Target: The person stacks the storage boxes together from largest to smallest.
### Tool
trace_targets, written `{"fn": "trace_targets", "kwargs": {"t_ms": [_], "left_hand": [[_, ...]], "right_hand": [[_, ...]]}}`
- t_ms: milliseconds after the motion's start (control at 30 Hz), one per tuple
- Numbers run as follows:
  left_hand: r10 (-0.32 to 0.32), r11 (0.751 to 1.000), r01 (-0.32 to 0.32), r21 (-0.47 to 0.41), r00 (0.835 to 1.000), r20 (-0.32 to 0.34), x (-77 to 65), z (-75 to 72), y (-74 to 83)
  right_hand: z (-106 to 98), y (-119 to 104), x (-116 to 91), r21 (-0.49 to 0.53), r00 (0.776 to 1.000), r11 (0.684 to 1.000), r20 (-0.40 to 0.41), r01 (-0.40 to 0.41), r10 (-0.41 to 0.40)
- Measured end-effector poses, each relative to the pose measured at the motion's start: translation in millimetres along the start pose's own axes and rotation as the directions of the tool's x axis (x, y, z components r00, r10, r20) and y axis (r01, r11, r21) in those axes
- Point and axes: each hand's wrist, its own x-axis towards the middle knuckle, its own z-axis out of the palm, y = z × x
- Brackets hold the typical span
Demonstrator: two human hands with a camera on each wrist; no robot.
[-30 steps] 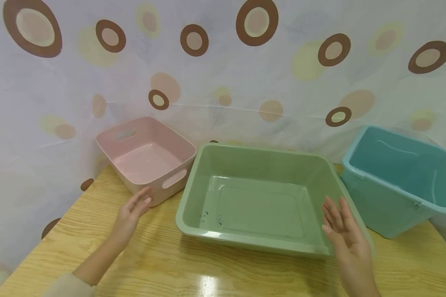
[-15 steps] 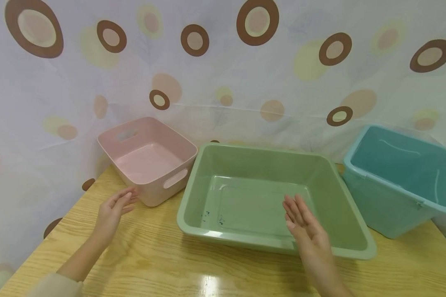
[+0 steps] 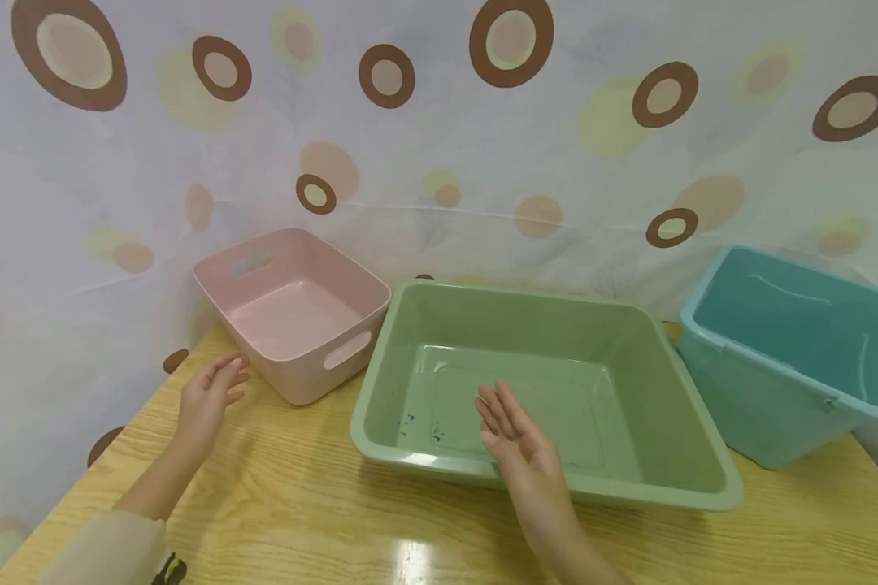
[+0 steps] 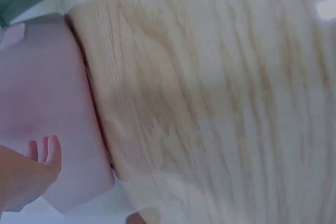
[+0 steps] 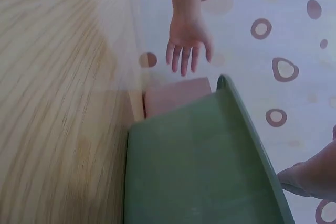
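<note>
My left hand point(image 3: 207, 400) hovers by the near left side of a pink basket point(image 3: 310, 372) with oval handle slots, its fingers loosely bent and holding nothing. In the left wrist view, part of that hand point(image 4: 31, 174) appears in front of the basket's pink wall point(image 4: 47, 93). My right hand point(image 3: 527, 459) is raised over the near rim of a wide green basin point(image 3: 629, 357), fingers extended, palm turned left, nothing in it. Small dark blue specks mark the basin's floor. The right wrist view catches the right hand point(image 5: 312, 174) at its edge, beside the basin's rim point(image 5: 252, 129).
At the right stands a blue-green bin point(image 3: 768, 398), tilted in view, close to the basin's right side. All three containers rest on a wood-grain table point(image 3: 322, 520). Behind them hangs a white cloth point(image 3: 439, 130) printed with brown rings and pale dots.
The right hand has swept left, from the basin's right side to over its near middle. The left hand has drawn left along the pink basket. The containers have stayed put.
</note>
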Motion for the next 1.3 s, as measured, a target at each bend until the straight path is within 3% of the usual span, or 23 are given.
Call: {"fn": "trace_targets", "kwargs": {"t_ms": [133, 367, 567, 833, 1067, 1167, 1300], "left_hand": [[-0.043, 0.999, 0.043, 0.025, 0.999, -0.010, 6.8, -9.6, -6.0], [-0.024, 0.997, 0.026, 0.071, 0.999, -0.023, 16.0, -23.7, -10.8], [-0.080, 0.992, 0.084, 0.097, 0.996, -0.040, 24.6, -29.6, -8.3], [-0.141, 0.988, 0.146, 0.055, 0.987, -0.072, 36.7, -28.8, -0.5], [-0.132, 0.990, 0.136, 0.040, 0.987, -0.089, 48.1, -28.9, 4.2], [-0.143, 0.989, 0.144, 0.009, 0.986, -0.082, 52.6, -28.8, 7.3], [-0.153, 0.988, 0.154, 0.005, 0.984, -0.097, 57.3, -27.6, 10.3]], "right_hand": [[15.2, -1.6, 4.1, 0.049, 1.000, 0.999, 0.016, -0.014, 0.013], [36.5, -2.2, 14.6, 0.116, 0.999, 0.993, 0.045, -0.016, 0.010], [58.4, -1.2, 23.0, 0.153, 0.998, 0.988, 0.068, -0.027, 0.017], [93.2, -3.7, 33.7, 0.220, 0.989, 0.970, 0.122, -0.108, 0.082], [120.8, -3.6, 42.1, 0.266, 0.979, 0.948, 0.148, -0.173, 0.137], [132.4, -3.5, 48.1, 0.276, 0.979, 0.944, 0.140, -0.184, 0.149], [147.4, -3.8, 55.7, 0.287, 0.980, 0.937, 0.069, -0.198, 0.186]]}}
